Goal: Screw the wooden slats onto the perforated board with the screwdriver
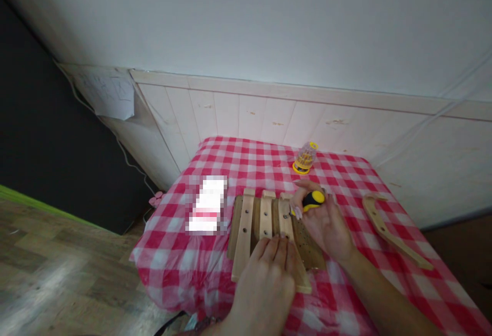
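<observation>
My right hand (326,223) is closed around a screwdriver (313,200) with a yellow and black handle. Its tip end points left toward a screw hole on the rightmost wooden slat (302,274). Flat across the lower part of that slat and the middle slat (266,218) lies my left hand (269,269), its fingers stretched out and pressing down. A third slat (242,249) lies to the left, with two dark screw holes showing. Under the slats is a brown board (313,251), partly covered by them and by my hands.
A clear case of screwdriver bits (305,158) with yellow ends stands at the back of the checked tablecloth (246,154). A curved wooden piece (388,231) lies at the right. A blurred-out white item (207,205) lies at the left. Behind the table is a white panelled wall (253,115).
</observation>
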Demonstrator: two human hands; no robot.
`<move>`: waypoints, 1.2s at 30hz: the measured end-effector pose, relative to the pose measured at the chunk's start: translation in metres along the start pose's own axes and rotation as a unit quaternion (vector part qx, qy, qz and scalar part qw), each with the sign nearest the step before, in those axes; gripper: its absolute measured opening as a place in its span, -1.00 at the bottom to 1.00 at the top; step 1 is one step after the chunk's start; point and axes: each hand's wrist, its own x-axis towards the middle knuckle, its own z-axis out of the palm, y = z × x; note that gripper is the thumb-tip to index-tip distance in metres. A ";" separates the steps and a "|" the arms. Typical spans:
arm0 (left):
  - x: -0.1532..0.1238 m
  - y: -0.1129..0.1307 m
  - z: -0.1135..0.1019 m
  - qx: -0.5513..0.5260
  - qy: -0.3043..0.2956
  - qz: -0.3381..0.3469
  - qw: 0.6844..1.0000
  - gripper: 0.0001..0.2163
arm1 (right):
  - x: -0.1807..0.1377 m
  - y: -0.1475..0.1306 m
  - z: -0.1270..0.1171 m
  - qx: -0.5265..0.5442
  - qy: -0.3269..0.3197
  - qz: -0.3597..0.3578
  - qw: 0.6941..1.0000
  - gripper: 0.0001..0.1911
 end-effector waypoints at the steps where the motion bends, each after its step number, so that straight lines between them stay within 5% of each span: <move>1: 0.000 0.000 0.000 0.002 0.007 -0.001 1.000 -0.72 | 0.000 0.000 0.000 0.003 -0.003 0.006 1.000 -0.51; 8: 0.000 -0.001 0.000 0.005 0.028 0.004 1.000 -0.73 | -0.002 0.011 -0.012 -0.044 -0.036 -0.031 0.998 -0.64; 13: 0.001 -0.001 -0.002 0.004 0.016 -0.002 1.000 -0.73 | -0.001 0.007 -0.014 -0.065 -0.004 -0.068 0.996 -0.76; 21: 0.001 -0.001 0.000 -0.008 0.007 0.004 1.000 -0.72 | 0.003 0.000 -0.005 0.012 0.010 -0.049 0.999 -0.76; 26: 0.001 -0.001 0.001 -0.008 0.002 -0.001 1.000 -0.73 | 0.003 -0.001 -0.001 0.037 0.003 -0.020 0.999 -0.58; 31: 0.000 -0.001 0.001 0.000 0.015 -0.001 1.000 -0.71 | 0.001 0.006 -0.010 -0.017 -0.036 -0.040 0.998 -0.64; 36: 0.000 -0.001 0.001 0.003 0.032 -0.005 0.999 -0.73 | 0.001 0.008 -0.020 -0.121 -0.001 -0.116 0.986 -0.73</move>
